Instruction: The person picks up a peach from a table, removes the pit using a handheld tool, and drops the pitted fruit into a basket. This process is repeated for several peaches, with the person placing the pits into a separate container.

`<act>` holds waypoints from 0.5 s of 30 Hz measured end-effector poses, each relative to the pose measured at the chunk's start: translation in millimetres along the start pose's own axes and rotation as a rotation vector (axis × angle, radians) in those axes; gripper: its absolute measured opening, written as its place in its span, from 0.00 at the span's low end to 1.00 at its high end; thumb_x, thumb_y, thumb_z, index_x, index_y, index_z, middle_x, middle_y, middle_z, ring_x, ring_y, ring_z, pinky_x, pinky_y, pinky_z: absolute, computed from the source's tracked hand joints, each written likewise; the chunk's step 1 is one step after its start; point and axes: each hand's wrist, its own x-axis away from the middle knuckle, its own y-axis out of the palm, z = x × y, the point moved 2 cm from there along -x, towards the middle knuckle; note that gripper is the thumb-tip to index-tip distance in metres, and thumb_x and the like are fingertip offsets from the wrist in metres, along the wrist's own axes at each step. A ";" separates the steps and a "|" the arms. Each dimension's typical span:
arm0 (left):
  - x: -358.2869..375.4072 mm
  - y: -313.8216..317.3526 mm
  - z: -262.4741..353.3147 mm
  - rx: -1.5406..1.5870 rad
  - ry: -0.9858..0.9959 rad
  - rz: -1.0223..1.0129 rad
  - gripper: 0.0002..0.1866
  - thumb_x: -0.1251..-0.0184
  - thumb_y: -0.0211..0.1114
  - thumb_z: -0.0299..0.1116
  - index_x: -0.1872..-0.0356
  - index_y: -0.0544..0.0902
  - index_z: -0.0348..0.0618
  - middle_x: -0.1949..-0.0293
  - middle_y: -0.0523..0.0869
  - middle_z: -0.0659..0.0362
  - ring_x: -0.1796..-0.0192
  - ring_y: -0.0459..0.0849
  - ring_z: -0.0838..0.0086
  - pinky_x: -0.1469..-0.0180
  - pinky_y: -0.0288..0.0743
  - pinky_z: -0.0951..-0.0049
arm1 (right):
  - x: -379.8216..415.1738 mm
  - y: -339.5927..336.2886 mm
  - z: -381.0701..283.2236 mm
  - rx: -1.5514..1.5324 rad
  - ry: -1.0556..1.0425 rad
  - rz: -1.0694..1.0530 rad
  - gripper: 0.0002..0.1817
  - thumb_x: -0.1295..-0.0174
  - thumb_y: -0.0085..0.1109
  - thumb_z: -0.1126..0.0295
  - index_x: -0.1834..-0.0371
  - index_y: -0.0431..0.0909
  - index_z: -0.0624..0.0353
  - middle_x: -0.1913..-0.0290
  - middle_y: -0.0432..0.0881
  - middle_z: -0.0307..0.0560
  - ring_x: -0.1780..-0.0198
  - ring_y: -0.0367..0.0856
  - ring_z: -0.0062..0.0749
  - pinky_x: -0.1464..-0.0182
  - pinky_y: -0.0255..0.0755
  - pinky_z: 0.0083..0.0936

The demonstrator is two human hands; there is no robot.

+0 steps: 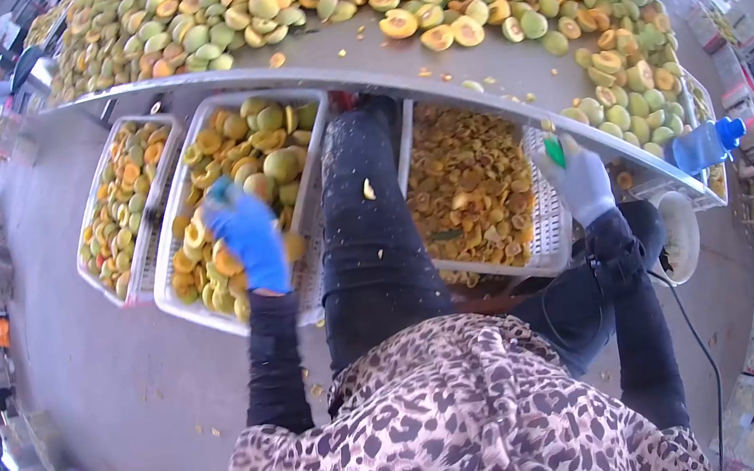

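Right fingers (pixel 575 167) pinch a green object (pixel 555 151); left fingers (pixel 228 218), over fruit (pixel 281 165), too blurred to tell.

The left hand (pixel 249 236) is motion-blurred. The top edge cuts off the fruit heap (pixel 264 5). The green object (pixel 555 151) in the right hand (pixel 583 183) is too small to identify.

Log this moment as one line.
Blue-gloved left hand: over white plastic crate of round yellow-green fruit, grip blurred | white-gloved right hand: holding small green object
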 end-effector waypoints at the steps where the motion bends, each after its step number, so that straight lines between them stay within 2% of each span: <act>1: 0.7 7.4 -30.6 0.275 -0.431 -0.028 0.21 0.33 0.55 0.39 0.46 0.72 0.33 0.47 0.73 0.36 0.44 0.72 0.45 0.42 0.65 0.52 | -15.4 -8.4 -4.4 -0.087 -0.082 0.118 0.22 0.40 0.55 0.48 0.54 0.76 0.56 0.66 0.83 0.61 0.59 0.81 0.58 0.60 0.73 0.46; 2: 16.6 25.8 -69.6 0.067 -0.407 -0.150 0.27 0.33 0.56 0.46 0.41 0.72 0.35 0.38 0.66 0.31 0.34 0.64 0.42 0.34 0.60 0.51 | -32.3 -16.5 -11.2 -0.173 -0.169 0.234 0.23 0.40 0.56 0.48 0.54 0.76 0.56 0.66 0.82 0.61 0.58 0.81 0.58 0.60 0.73 0.46; 4: 32.9 56.7 -124.4 -0.090 -0.465 -0.643 0.29 0.32 0.52 0.51 0.41 0.74 0.37 0.33 0.63 0.34 0.30 0.59 0.43 0.31 0.56 0.52 | -71.6 -24.9 -35.5 -0.117 -0.134 0.188 0.21 0.41 0.58 0.51 0.53 0.77 0.56 0.63 0.81 0.63 0.59 0.80 0.58 0.59 0.72 0.45; 5: 38.2 55.0 -119.0 -0.080 -0.462 -0.647 0.29 0.32 0.52 0.51 0.41 0.74 0.37 0.33 0.63 0.34 0.30 0.59 0.43 0.31 0.56 0.52 | -92.4 -24.7 -48.6 -0.117 -0.178 0.184 0.21 0.41 0.58 0.52 0.52 0.76 0.55 0.62 0.81 0.62 0.58 0.80 0.57 0.58 0.72 0.44; 7: 36.6 37.5 -88.0 -0.198 -0.445 -0.486 0.31 0.32 0.49 0.55 0.41 0.76 0.38 0.32 0.64 0.38 0.30 0.60 0.44 0.30 0.54 0.53 | -139.4 -16.6 -75.6 -0.119 -0.216 0.128 0.23 0.41 0.59 0.51 0.51 0.76 0.56 0.61 0.82 0.60 0.57 0.81 0.54 0.56 0.72 0.43; 8: 26.6 24.1 -64.1 -0.208 -0.472 -0.420 0.27 0.31 0.52 0.49 0.42 0.76 0.37 0.33 0.66 0.42 0.31 0.62 0.47 0.30 0.54 0.55 | -162.1 -10.6 -88.9 -0.124 -0.205 0.078 0.24 0.43 0.59 0.50 0.50 0.75 0.56 0.60 0.82 0.59 0.56 0.81 0.53 0.55 0.72 0.43; 9: 22.7 23.8 -54.2 -0.204 -0.477 -0.422 0.27 0.31 0.52 0.49 0.42 0.76 0.37 0.33 0.66 0.42 0.31 0.62 0.47 0.30 0.54 0.55 | -181.2 -4.9 -103.1 -0.117 -0.208 0.079 0.24 0.43 0.59 0.50 0.50 0.75 0.56 0.60 0.82 0.59 0.56 0.81 0.53 0.55 0.72 0.43; 11: 9.1 16.0 -31.7 0.258 -0.356 -0.086 0.21 0.30 0.55 0.40 0.43 0.77 0.36 0.35 0.69 0.42 0.33 0.64 0.50 0.31 0.55 0.57 | -212.4 10.0 -124.4 -0.006 -0.135 -0.019 0.29 0.45 0.60 0.49 0.46 0.75 0.56 0.56 0.83 0.58 0.53 0.82 0.51 0.51 0.73 0.41; 12: -3.1 10.9 -14.7 0.387 -0.334 -0.068 0.18 0.30 0.55 0.34 0.45 0.77 0.34 0.39 0.72 0.45 0.37 0.70 0.56 0.34 0.61 0.60 | -222.4 17.1 -130.7 -0.002 -0.138 -0.019 0.29 0.45 0.60 0.49 0.46 0.75 0.56 0.56 0.83 0.58 0.53 0.82 0.51 0.51 0.73 0.41; 13: -15.7 2.4 3.3 0.385 -0.338 -0.069 0.18 0.30 0.55 0.34 0.45 0.77 0.34 0.39 0.72 0.45 0.37 0.70 0.56 0.34 0.61 0.60 | -230.1 26.7 -135.1 0.113 -0.150 -0.029 0.29 0.46 0.61 0.48 0.47 0.75 0.57 0.55 0.83 0.57 0.53 0.82 0.50 0.51 0.73 0.40; 15: -35.4 -7.0 39.3 0.882 -0.290 -0.208 0.17 0.30 0.54 0.32 0.44 0.77 0.34 0.43 0.76 0.47 0.43 0.78 0.60 0.42 0.72 0.68 | -240.4 36.2 -136.9 0.232 -0.166 -0.043 0.29 0.47 0.62 0.48 0.48 0.75 0.58 0.54 0.83 0.56 0.52 0.82 0.49 0.50 0.74 0.38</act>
